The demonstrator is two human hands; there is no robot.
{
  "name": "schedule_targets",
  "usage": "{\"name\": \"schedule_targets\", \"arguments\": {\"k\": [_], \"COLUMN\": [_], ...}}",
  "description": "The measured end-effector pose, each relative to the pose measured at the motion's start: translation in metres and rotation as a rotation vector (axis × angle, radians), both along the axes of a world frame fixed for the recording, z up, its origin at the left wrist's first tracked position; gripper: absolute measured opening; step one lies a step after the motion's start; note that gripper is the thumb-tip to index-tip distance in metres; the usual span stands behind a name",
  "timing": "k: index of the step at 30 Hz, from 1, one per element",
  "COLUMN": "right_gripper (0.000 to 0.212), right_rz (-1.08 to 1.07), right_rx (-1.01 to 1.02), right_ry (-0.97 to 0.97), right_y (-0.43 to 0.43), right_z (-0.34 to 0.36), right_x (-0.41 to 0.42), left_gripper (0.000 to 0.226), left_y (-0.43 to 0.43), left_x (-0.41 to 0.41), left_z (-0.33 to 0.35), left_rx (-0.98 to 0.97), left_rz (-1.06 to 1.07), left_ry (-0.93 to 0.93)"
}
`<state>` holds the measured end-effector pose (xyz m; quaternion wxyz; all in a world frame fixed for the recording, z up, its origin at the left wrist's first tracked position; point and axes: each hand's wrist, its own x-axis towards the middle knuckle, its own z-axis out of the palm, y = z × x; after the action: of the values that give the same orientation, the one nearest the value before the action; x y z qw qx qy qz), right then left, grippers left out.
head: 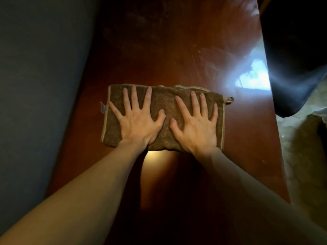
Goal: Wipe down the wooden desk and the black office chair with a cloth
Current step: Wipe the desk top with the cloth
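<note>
A folded brown cloth (163, 100) with a pale border lies flat on the reddish wooden desk (159, 50), about mid-length. My left hand (137, 119) presses on its left half with fingers spread and straight. My right hand (196, 124) presses on its right half the same way, thumbs nearly meeting in the middle. The black office chair (293, 55) stands at the desk's right edge, only partly in view.
A blue-grey wall (40, 85) runs along the desk's left side. Bright window light reflects off the desk near the chair (254, 78). Pale patterned floor (300, 165) shows to the right of the desk. Smears mark the far desk surface.
</note>
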<state>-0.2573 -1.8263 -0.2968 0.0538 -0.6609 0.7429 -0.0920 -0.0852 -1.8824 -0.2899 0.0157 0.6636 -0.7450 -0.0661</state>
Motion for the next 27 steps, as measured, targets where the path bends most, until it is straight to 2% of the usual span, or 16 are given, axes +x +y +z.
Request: {"name": "schedule_targets", "arguments": {"k": [7,18,27], "right_gripper": [0.068,0.070,0.071], "right_rz": [-0.008,-0.014,-0.024], "right_rx": [-0.046,0.015,0.072], "right_ry": [0.002,0.020,0.035], "right_y": [-0.045,-0.092,-0.072], "right_z": [-0.007,-0.005,0.001], "right_x": [-0.011,-0.025,-0.018], "left_gripper": [0.086,0.089,0.080], "left_y": [-0.044,-0.096,-0.075], "left_x": [-0.014,-0.029,-0.022], "left_z": [0.000,-0.002,-0.002], "left_rx": [0.000,-0.004,-0.030], "left_rz": [0.012,-0.009,-0.069], "left_ry": [-0.004,-0.006,-0.006]}}
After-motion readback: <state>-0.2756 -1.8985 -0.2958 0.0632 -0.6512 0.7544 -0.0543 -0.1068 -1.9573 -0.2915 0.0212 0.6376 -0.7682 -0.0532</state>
